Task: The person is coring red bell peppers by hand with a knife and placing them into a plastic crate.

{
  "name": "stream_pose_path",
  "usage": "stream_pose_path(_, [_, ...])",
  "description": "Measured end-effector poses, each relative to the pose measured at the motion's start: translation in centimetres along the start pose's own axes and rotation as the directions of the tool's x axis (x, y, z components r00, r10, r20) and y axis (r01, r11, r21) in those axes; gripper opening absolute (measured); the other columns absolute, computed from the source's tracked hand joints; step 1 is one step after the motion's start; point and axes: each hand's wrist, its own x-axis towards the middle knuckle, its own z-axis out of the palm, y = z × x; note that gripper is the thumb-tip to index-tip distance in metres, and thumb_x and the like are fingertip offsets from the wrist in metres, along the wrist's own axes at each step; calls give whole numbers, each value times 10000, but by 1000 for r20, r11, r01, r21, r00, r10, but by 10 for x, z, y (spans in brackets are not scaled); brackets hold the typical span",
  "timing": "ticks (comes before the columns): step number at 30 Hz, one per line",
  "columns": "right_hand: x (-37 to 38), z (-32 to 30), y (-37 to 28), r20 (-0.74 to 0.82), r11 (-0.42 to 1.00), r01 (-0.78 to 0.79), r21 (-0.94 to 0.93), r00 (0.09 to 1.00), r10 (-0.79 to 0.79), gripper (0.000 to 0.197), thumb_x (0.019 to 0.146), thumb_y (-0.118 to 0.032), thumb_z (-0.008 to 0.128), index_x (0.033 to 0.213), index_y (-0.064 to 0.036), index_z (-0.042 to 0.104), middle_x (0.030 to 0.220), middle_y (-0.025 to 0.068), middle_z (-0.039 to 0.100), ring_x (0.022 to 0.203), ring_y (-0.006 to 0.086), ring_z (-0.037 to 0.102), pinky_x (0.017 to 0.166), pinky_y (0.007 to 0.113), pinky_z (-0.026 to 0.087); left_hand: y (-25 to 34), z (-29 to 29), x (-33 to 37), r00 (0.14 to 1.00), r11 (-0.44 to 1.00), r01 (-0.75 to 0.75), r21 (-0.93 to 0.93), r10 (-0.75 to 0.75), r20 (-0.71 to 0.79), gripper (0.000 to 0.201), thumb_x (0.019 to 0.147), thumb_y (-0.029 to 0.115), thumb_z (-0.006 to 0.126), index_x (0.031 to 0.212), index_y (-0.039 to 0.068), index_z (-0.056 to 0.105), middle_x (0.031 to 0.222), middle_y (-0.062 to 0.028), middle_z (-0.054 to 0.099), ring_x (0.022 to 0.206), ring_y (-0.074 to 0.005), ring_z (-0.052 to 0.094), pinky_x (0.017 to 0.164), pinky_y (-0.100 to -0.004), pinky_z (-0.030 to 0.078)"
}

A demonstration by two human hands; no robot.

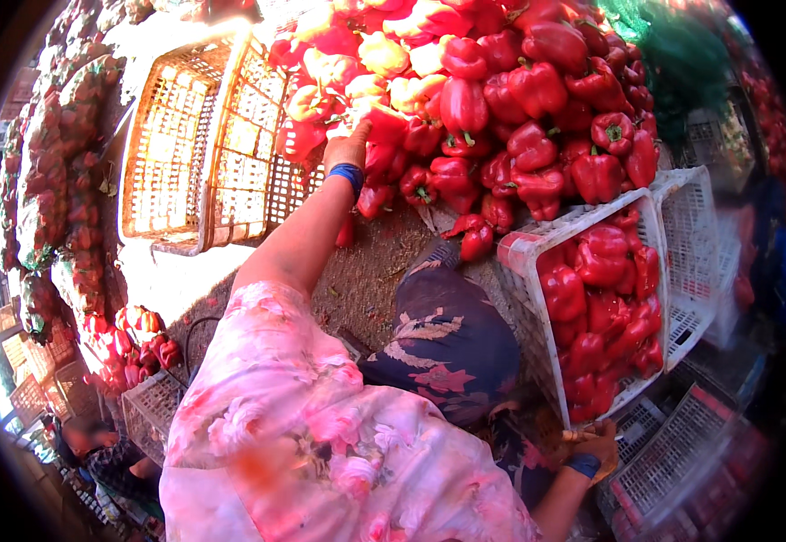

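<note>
My left hand (348,150) reaches to the near left side of a big heap of red bell peppers (465,104). It touches peppers there, but glare and the peppers obscure its fingertips, so its grip is unclear. A white plastic crate (528,257) full of red bell peppers (605,294) stands tilted at my right, its open side toward me. At that crate's near lower corner, my right hand (597,448) has its fingers curled at the rim. Both wrists wear blue bands. One pepper (476,237) lies at the heap's foot, beside the crate.
Sunlit slatted crates (217,149) lie on their sides left of the heap. Another white crate (689,253) sits behind the full one. Net bags of peppers (59,172) are stacked far left. A person (108,456) is at lower left. Grey crates (673,447) lie at lower right.
</note>
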Motion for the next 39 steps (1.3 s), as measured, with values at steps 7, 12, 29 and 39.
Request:
stream_pose_path(7, [-40, 28, -123, 210, 502, -464, 730, 851, 481, 260, 969, -361, 610, 902, -110, 605, 739, 21, 540, 621, 189, 539, 509, 338, 468, 112, 25, -38, 917, 921, 331, -205, -365, -162, 728, 746, 493, 844, 1246, -16, 700, 1313, -187, 685, 1189, -320, 651, 1051, -415, 469])
stream_pose_path(12, [-18, 30, -89, 352, 393, -589, 706, 774, 527, 310, 935, -435, 655, 909, -131, 597, 673, 15, 521, 498, 185, 492, 440, 328, 420, 22, 55, 42, 901, 694, 240, -678, -419, -110, 548, 678, 252, 885, 1057, -102, 706, 1109, -218, 734, 1044, -314, 696, 940, -421, 538])
stream_pose_path(29, [-75, -45, -294, 23, 556, 185, 811, 938, -346, 571, 966, -93, 582, 1513, -4, 446, 885, 87, 650, 764, 138, 618, 710, 322, 534, 220, 66, -414, 151, 609, -542, -579, 748, 646, 1077, 553, 333, 1014, 1426, 15, 469, 1300, -122, 582, 1193, -227, 579, 1035, -357, 492])
stream_pose_path(39, [-49, -92, -244, -181, 632, 344, 694, 934, -309, 621, 964, -120, 609, 1534, -7, 390, 1288, 276, 639, 1217, 349, 639, 976, 390, 498, 220, 112, -544, -224, 73, -838, -541, 858, 463, 931, 591, 299, 956, 1353, -16, 524, 1197, -192, 588, 1109, -348, 603, 991, -422, 499])
